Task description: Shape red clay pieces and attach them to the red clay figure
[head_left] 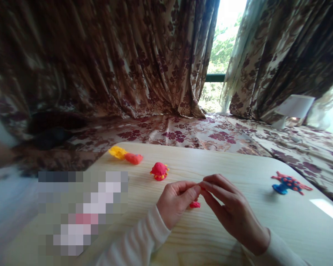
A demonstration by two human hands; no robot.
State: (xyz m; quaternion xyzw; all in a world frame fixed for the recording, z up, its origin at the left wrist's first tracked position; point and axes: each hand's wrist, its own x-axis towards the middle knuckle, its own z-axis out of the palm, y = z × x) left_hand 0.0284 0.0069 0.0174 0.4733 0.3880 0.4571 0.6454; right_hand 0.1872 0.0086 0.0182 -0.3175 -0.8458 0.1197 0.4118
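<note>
Over the middle of the pale wooden table, my left hand and my right hand meet at the fingertips. Between them a tiny bit of red modelling clay shows, pinched by both; most of it is covered by the fingers. Just below, a pinkish-red lump of clay is partly hidden by my left hand. Ahead and to the left stands a red domed clay figure with yellow dots around its rim.
Yellow clay touches an orange-red clay piece at the far left. A blue-and-coral clay figure stands at the right. A blurred-out patch covers the left side. Beyond are floral curtains and a white lamp.
</note>
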